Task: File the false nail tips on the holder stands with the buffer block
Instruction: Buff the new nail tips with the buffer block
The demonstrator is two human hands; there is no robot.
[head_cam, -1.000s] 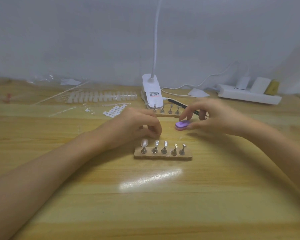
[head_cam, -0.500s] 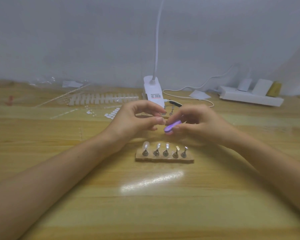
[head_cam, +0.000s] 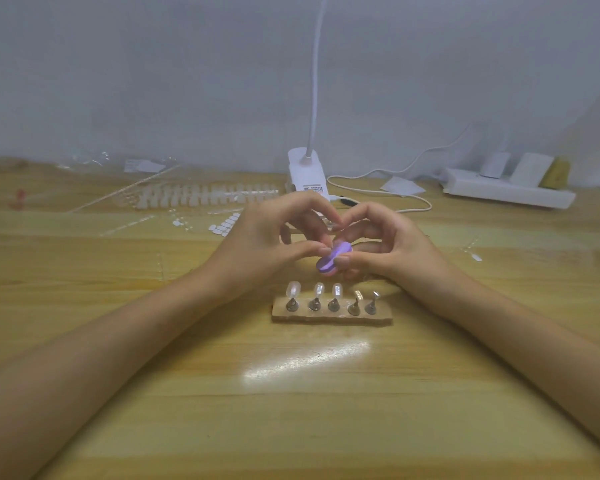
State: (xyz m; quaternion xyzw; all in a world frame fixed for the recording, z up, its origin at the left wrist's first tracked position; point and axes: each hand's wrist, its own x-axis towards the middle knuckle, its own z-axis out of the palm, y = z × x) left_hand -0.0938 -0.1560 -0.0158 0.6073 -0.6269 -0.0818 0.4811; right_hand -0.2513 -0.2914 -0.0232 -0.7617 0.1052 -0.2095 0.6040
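A wooden table [head_cam: 326, 410] is seen across the lower two thirds of the frame. A white power strip [head_cam: 510, 192] is placed at the upper right, and the base of a white clip lamp [head_cam: 307, 171] is set at the upper centre, its neck rising out of the top of the frame. Sheets of spare tips [head_cam: 201, 195] are spread at the upper left. The left hand [head_cam: 271, 244] and the right hand [head_cam: 395, 247] are brought together at the centre of the frame, raised above the table. The purple buffer block [head_cam: 333, 259] is gripped by the right hand between thumb and curled fingers, tilted, just above the holder. The left hand's fingers are curled, with the thumb tip touching the upper end of the block; whether anything is pinched in that hand cannot be told. Just below the hands, a wooden holder base [head_cam: 331, 317] with five metal stands [head_cam: 334, 303] lies on the table. Clear false nail tips [head_cam: 292, 291] are carried on the three leftmost stands.
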